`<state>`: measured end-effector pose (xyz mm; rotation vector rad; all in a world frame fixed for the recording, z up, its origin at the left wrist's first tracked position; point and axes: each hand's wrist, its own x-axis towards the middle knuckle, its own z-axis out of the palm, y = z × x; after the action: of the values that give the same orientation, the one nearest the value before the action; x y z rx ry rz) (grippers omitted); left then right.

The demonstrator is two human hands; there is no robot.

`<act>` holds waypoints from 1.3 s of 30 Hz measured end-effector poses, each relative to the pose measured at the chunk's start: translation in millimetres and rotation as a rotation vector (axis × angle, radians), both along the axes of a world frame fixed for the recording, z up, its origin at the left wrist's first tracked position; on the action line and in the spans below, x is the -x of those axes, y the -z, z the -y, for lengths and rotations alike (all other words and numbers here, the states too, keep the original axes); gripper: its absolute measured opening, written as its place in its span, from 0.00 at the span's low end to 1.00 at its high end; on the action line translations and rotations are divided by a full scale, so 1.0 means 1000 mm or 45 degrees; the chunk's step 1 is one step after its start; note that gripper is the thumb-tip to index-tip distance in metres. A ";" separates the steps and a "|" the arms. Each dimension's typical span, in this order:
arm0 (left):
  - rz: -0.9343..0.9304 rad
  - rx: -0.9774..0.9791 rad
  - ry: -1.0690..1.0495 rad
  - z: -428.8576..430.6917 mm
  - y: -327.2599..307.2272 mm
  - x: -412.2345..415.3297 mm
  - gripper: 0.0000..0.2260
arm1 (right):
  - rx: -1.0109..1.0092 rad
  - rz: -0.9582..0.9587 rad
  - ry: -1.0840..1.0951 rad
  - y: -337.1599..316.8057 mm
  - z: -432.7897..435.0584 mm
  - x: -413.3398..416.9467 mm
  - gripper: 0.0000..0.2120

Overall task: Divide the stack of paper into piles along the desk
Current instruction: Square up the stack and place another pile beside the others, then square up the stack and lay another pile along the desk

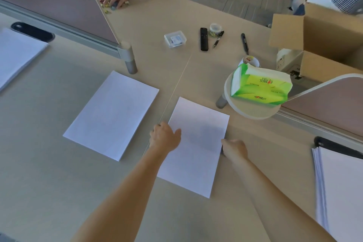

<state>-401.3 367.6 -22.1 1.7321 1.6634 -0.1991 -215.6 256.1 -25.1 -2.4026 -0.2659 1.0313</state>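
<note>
Both hands are gripping a thin white pile of paper (198,143) lying flat on the smooth beige desk (49,173): the left hand (164,137) is curling its fingers over the left long edge, the right hand (234,148) is pinching the right long edge. Its long axis is running away from the person, leaning slightly rightward. Another rectangular pile (112,114) is lying well apart to the left, leaning likewise. The thicker stack (341,192) is sitting at the far right.
</note>
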 end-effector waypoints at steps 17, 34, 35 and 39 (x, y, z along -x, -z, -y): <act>0.401 0.253 0.243 0.165 -0.062 -0.137 0.35 | -0.260 0.018 0.274 -0.090 0.236 -0.133 0.04; 0.465 0.390 -0.346 0.366 -0.014 -0.369 0.16 | 0.041 0.023 0.362 0.023 0.422 -0.356 0.31; 0.461 0.367 -0.366 0.368 -0.011 -0.371 0.14 | 0.007 0.017 0.372 0.023 0.421 -0.353 0.27; 0.386 0.302 -0.365 0.367 -0.004 -0.370 0.15 | -0.005 -0.024 0.391 0.031 0.405 -0.335 0.27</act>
<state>-31.0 0.4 -17.8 1.2626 1.5699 0.0019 119.2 -148.6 -55.6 -2.3345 0.1057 0.9092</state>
